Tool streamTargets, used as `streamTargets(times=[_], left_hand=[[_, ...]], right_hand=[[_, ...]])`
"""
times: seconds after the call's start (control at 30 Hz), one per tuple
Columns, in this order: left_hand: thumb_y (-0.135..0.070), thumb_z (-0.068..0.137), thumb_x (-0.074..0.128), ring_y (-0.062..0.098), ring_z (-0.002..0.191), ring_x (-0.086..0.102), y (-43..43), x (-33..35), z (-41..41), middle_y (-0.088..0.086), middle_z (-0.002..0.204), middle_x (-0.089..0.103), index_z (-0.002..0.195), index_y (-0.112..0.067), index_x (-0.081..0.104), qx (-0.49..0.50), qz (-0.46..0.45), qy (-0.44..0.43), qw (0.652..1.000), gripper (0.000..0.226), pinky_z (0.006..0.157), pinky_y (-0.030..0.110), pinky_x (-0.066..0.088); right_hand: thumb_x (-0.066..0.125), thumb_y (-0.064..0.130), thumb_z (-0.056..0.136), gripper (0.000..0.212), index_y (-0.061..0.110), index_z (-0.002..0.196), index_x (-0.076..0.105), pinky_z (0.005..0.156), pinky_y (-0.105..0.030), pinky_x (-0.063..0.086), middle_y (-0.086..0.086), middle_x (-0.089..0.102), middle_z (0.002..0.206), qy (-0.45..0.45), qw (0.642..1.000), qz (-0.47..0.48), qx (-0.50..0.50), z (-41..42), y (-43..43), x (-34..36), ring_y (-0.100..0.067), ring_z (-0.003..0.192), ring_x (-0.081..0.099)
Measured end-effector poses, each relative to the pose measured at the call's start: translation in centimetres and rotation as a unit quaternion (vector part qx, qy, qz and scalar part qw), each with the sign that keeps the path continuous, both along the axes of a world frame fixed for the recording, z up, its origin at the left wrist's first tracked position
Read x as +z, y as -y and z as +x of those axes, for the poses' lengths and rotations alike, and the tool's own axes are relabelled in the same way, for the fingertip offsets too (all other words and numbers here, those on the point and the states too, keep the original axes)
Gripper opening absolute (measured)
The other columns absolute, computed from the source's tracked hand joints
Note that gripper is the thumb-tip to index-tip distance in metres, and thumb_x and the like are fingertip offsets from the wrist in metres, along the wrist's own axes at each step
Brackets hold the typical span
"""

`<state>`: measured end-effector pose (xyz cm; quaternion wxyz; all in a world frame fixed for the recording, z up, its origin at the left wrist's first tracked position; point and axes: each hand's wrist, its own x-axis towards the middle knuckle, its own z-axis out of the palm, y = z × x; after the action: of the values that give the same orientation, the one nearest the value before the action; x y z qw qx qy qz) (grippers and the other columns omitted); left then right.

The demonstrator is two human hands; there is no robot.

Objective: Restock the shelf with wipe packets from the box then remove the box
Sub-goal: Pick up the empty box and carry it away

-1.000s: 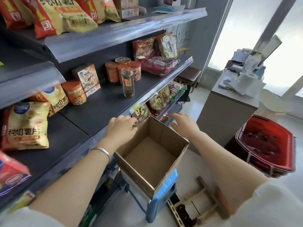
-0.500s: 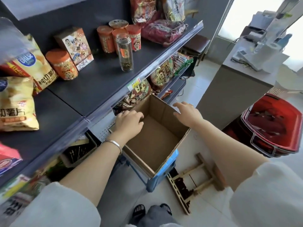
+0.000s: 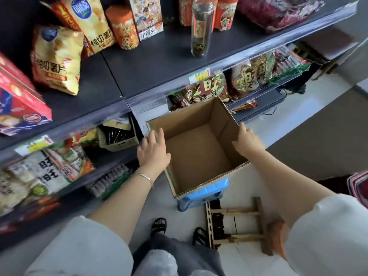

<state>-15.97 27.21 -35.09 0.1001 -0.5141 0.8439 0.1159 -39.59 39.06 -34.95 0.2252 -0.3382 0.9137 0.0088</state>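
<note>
One box (image 3: 199,156) | plain brown cardboard | top open | on blue stool (image 3: 209,189)

The person wears little below the elbow. Just behind the left hand (image 3: 153,154), at the wrist, sits a thin silver-coloured bracelet (image 3: 146,179), a plain narrow band with no charm visible. Behind the right hand (image 3: 249,142) the wrist carries nothing. Far back from both hands, past the elbows, the forearms give way to loose pale sleeves, off-white to light grey, of soft matt cloth: the left sleeve (image 3: 79,248) and the right sleeve (image 3: 328,236) both end in wide plain hems. Below and behind the hands are dark grey trousers (image 3: 173,257) with a paler patch at one knee, and black open-toed sandals (image 3: 158,226) with broad straps over the feet.
</note>
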Motion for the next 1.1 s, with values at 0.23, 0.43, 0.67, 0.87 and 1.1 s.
streamTargets(times=[0.23,0.43,0.67,0.87,1.1], left_hand=[[-0.013,0.095,0.045,0.036,0.103,0.058,-3.1,-3.5,0.1,0.016,0.147,0.033,0.147,-0.012,-0.019,0.103,0.092,-0.033,0.99,0.083,0.066,0.036,0.042],[-0.003,0.092,0.046,0.033,0.088,0.059,-2.1,-1.9,-1.5,0.02,0.114,0.058,0.145,-0.011,-0.025,0.128,0.081,-0.042,0.988,0.089,0.065,0.035,0.042],[-0.012,0.095,0.043,0.032,0.079,0.056,0.1,3.6,-5.2,0.017,0.099,0.059,0.149,-0.015,-0.001,0.08,0.076,-0.113,0.987,0.07,0.063,0.037,0.044],[-0.01,0.093,0.044,0.038,0.091,0.059,-1.1,7.1,-10.0,0.02,0.108,0.058,0.148,-0.014,0.003,-0.059,0.071,-0.147,0.985,0.069,0.074,0.043,0.049],[-0.012,0.092,0.047,0.041,0.105,0.056,-7.4,9.7,-16.0,0.024,0.121,0.055,0.148,-0.017,0.008,-0.236,0.081,-0.156,0.956,0.069,0.076,0.042,0.044]], right_hand=[[0.035,-0.006,0.091,0.049,0.01,0.136,0.025,0.067,-0.037,0.041,-0.021,0.059,0.105,0.001,1.0,-0.009,0.011,-0.8,-0.4,-1.7,-0.035,0.085,0.056],[0.036,-0.007,0.09,0.036,0.007,0.123,0.033,0.064,-0.038,0.041,-0.019,0.055,0.094,-0.002,0.999,-0.042,0.003,-1.1,-1.2,-0.8,-0.031,0.075,0.047],[0.035,-0.006,0.09,0.032,0.005,0.119,0.034,0.065,-0.036,0.038,-0.02,0.056,0.095,-0.037,0.992,-0.087,-0.08,-2.5,-4.0,4.0,-0.033,0.076,0.047],[0.035,-0.002,0.087,0.028,0.005,0.114,0.037,0.071,-0.039,0.039,-0.022,0.057,0.106,-0.084,0.968,-0.111,-0.208,-2.7,-10.3,7.6,-0.041,0.092,0.054],[0.037,-0.001,0.087,0.03,0.007,0.116,0.039,0.077,-0.04,0.041,-0.025,0.06,0.111,-0.147,0.905,-0.116,-0.381,1.0,-21.9,11.1,-0.044,0.103,0.057]])
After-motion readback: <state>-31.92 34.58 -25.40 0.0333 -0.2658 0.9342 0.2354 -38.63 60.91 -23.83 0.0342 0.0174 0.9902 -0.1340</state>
